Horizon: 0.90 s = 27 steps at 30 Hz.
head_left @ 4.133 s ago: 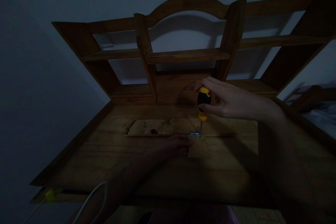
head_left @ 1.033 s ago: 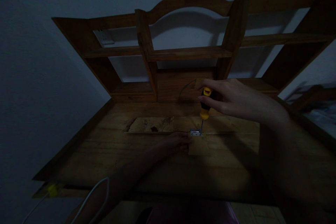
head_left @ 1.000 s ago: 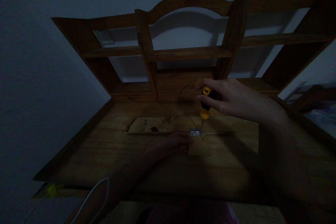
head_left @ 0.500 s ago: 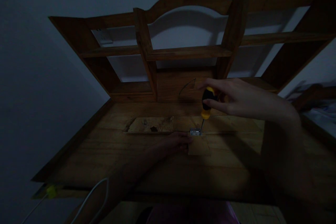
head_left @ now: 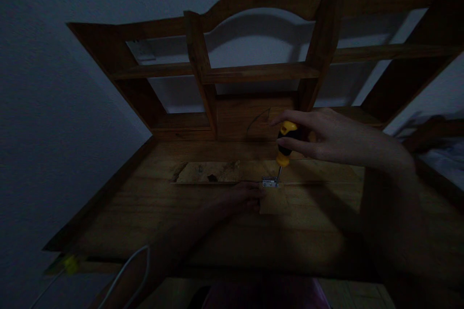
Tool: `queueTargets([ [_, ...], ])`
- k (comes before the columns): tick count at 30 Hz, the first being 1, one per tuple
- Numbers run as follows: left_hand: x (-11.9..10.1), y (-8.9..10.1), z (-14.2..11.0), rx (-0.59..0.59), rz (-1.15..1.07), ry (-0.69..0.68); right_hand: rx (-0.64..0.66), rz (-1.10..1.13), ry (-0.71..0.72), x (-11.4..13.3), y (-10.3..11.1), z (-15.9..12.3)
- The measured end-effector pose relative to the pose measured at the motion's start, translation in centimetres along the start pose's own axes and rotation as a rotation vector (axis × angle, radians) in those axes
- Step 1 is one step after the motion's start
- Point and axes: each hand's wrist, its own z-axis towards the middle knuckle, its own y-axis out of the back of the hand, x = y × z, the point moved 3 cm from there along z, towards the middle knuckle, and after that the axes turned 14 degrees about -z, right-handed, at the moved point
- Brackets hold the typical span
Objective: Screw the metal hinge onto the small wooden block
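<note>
Yellow-and-black screwdriver [head_left: 283, 159] held near upright, handle leaning slightly right, tip down at the right end of a small metal hinge [head_left: 269, 182]. Whether the tip sits in a screw head: too small and dark to tell. The steep angle probably keeps the shaft in line with the hole and lets pressure go straight down.

Right grip [head_left: 322, 135]: closed around the upper handle, thumb on the near side, index finger stretched past the top, remaining fingers curled behind. Likely a light hold, suited to turning rather than forcing. Wrist raised and bent; forearm comes in from the right, clear of the work.

Left grip [head_left: 242, 195]: low and flat, fingers reaching the left edge of a thin square panel [head_left: 273, 203], just beside the hinge. Pinching or only pressing: cannot tell. Judged to be steadying panel and hinge against twist.

Hinge lies along the panel's far edge, on the wooden surface [head_left: 145, 193], in front of the shelf unit [head_left: 259, 75].
</note>
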Motion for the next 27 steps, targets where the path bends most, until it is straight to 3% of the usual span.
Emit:
queueTargets([
  [5,-0.1,-0.3,-0.2,-0.007,0.003,0.014,-0.052,-0.130,-0.127,-0.1,-0.3,0.3],
  [12,0.2,0.2,0.2,-0.005,0.007,0.015,-0.038,-0.019,0.028,0.5,-0.2,0.4],
  [21,0.1,0.2,0.1,0.001,0.004,0.014,-0.049,-0.195,-0.120,-0.5,-1.0,0.5],
  [27,0.0,0.1,0.0,0.005,0.003,0.011,-0.063,-0.081,0.007,-0.2,-0.5,0.2],
])
